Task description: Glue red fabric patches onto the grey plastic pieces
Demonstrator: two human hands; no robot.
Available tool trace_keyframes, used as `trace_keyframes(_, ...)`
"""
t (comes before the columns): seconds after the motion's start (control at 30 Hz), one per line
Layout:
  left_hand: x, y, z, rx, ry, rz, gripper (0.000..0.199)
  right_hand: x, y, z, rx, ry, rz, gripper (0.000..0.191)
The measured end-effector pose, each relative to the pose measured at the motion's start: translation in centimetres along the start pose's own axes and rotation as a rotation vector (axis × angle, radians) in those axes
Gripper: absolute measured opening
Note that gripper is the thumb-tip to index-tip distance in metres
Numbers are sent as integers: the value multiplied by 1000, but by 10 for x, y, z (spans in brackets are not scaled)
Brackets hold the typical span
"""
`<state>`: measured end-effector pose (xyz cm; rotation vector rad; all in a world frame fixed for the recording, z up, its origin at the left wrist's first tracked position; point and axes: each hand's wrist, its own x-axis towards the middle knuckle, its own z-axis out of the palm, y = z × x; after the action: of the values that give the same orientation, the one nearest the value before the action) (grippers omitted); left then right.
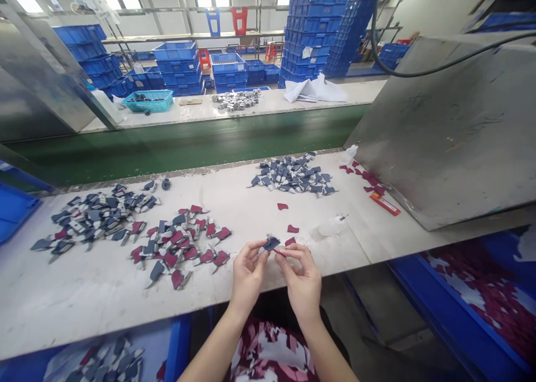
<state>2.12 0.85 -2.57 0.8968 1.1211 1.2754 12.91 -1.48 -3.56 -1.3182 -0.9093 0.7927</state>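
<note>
My left hand (pixel 250 262) pinches a small dark blue-grey plastic part (pixel 272 242) above the table's front edge. In the fingers of my right hand (pixel 299 264) is a thin dark red piece (pixel 280 252), held against the blue-grey part; how far the two are joined is hidden by my fingers. Loose red pieces (pixel 293 229) lie on the table just beyond my hands. To the left spreads a pile of parts with red and blue-grey faces (pixel 180 245). Farther off sits a heap of blue-grey and white parts (pixel 291 174).
Another blue-grey heap (pixel 100 214) lies at far left. At right are a clear squeeze bottle (pixel 330 227), an orange packet (pixel 384 204) and a metal box (pixel 452 130). A green belt (pixel 209 144) runs behind the table (pixel 234 197). Blue bins (pixel 460 315) stand below.
</note>
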Motion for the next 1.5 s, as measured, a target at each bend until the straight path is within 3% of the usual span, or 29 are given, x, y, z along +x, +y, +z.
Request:
trace_keyframes(0.3,-4,-2,-1,-12,-62,7,29,0,0,-2,-58,72,8,24)
trace_keyframes(0.57,-9,1,1,-15,-29,-9,26,1,-8,0,-197,118,-380,10)
trace_keyframes(0.77,-13,7,3,-32,-15,-31,27,-1,-14,-1,-273,140,-481,6)
trace_keyframes(0.9,-14,13,1,-45,-43,-62,32,4,-18,-11,-204,31,-356,9)
trace_keyframes(1.03,-12,30,-4,-25,-148,-104,41,16,-23,-27,-92,-258,-77,25)
trace_keyframes(1.13,-13,42,-6,22,-228,-127,46,21,-25,-35,-6,-412,30,24)
trace_keyframes(1.27,-17,49,-3,51,-250,-151,42,19,-29,-35,48,-426,36,21)
trace_keyframes(1.5,-21,47,5,17,-145,-134,27,15,-26,-35,76,-465,54,21)
